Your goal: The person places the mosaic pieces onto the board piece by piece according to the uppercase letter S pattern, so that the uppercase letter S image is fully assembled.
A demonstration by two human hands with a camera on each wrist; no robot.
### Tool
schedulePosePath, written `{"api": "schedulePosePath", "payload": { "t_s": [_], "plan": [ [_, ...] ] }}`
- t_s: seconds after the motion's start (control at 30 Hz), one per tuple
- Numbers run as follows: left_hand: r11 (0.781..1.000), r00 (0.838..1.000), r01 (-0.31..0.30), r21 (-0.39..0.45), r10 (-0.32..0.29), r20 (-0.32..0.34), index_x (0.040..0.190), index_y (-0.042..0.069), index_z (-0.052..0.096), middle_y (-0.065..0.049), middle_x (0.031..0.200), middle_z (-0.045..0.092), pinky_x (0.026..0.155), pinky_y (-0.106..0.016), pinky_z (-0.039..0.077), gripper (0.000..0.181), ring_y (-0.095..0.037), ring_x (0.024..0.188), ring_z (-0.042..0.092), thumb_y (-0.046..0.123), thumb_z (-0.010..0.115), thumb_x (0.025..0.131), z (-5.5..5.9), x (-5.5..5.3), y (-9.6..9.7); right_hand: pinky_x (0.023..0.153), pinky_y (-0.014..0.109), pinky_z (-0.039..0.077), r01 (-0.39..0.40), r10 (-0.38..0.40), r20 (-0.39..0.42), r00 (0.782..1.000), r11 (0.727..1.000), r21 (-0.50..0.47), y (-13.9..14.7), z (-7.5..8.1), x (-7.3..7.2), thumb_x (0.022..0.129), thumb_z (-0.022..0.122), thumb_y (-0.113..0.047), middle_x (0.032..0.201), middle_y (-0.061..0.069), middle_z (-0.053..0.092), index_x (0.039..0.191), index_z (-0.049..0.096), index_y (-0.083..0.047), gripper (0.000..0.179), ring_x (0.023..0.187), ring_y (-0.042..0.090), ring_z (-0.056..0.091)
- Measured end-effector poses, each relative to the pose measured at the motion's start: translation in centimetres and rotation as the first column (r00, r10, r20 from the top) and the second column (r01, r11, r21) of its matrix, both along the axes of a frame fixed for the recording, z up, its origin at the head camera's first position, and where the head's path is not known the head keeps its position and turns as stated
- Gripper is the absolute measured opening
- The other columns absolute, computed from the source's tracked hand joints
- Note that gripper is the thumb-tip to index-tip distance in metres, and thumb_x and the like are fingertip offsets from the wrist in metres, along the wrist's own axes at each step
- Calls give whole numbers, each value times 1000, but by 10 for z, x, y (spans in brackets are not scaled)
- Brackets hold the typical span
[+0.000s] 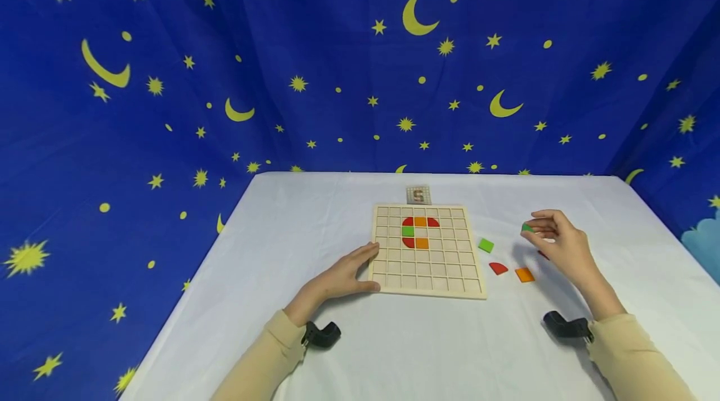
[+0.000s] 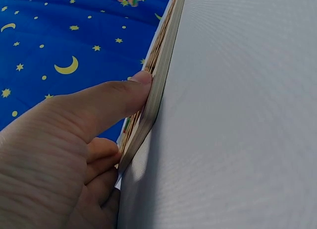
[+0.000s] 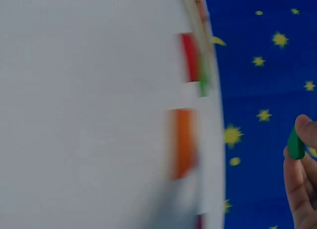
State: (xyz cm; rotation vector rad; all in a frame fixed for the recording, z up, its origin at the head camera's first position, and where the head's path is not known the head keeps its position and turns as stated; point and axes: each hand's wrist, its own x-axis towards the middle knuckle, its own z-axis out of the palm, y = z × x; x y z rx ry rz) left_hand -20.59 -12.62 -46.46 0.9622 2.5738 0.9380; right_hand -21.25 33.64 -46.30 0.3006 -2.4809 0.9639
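Note:
My right hand (image 1: 565, 252) pinches a small green tile (image 1: 526, 227) between thumb and fingers, raised over the table to the right of the board. The right wrist view shows that green tile (image 3: 296, 144) in the fingertips. A wooden grid board (image 1: 424, 268) lies flat, with red, orange and green tiles (image 1: 408, 232) set in its upper middle squares in a C-like curve. At the board's left side rests my left hand (image 1: 342, 275), its thumb at the near-left corner and its fingers extended along the left edge; the left wrist view shows the thumb (image 2: 114, 97) against the board's rim.
Between board and right hand lie a green square (image 1: 486, 245), a red quarter-round tile (image 1: 498, 268) and an orange square (image 1: 525, 275). Another red tile (image 1: 543, 255) is partly hidden by the right hand. A small pattern card (image 1: 419, 195) stands behind the board.

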Motion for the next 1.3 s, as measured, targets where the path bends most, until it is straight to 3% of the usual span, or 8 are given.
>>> {"api": "schedulePosePath", "payload": {
  "t_s": [0.1,0.27,0.4,0.53,0.77,1.07,1.3],
  "plan": [
    [1000,1000,9,8,-9,-3,147,1,28,-12,153,23,112,-40,21,84,-25,140,19,37,70,85,0,0,0,57,12,48,8,-8,-13,1000,1000,-2,9,4,-14,83,74,-28,98,7,67,121,53,-7,48,77,-5,59],
    [1000,1000,13,0,-13,-11,147,0,27,-12,153,23,112,-38,21,85,-24,140,19,38,70,85,0,0,0,68,24,54,2,0,50,999,999,-39,-18,46,-7,85,72,-22,103,17,66,122,50,-3,47,85,24,65],
    [1000,1000,18,9,-17,-14,146,-2,28,-14,153,24,112,-39,22,84,-26,140,20,37,71,85,1,0,0,67,25,54,-14,21,87,996,996,-83,-39,58,-7,85,72,-20,103,15,66,121,50,-3,46,85,22,65],
    [1000,1000,24,18,-23,-21,146,-3,29,-16,152,24,112,-40,22,83,-28,140,21,35,71,85,1,1,0,68,19,52,-50,55,81,995,997,-63,-62,60,-9,86,71,-18,103,17,66,122,49,-2,44,85,24,64],
    [1000,999,18,16,-18,-27,146,-3,28,-16,152,24,112,-40,22,84,-28,140,21,36,70,85,1,1,0,70,9,47,-182,184,29,982,981,-65,-100,55,-19,84,72,-8,101,14,68,121,50,-2,43,83,24,64],
    [1000,1000,9,8,-9,-29,146,-1,29,-13,153,24,112,-39,21,84,-25,140,20,37,71,84,1,1,1,71,22,52,-291,297,47,954,951,-104,-139,48,-27,82,73,-4,101,13,68,121,50,-3,45,83,24,64],
    [1000,1000,1,-10,-1,-25,146,0,29,-13,153,24,112,-40,20,83,-26,140,20,37,71,85,2,2,0,73,29,53,-320,327,58,943,942,-103,-152,43,-31,83,72,-4,101,12,68,121,50,-3,44,84,22,64]
  ]
}}
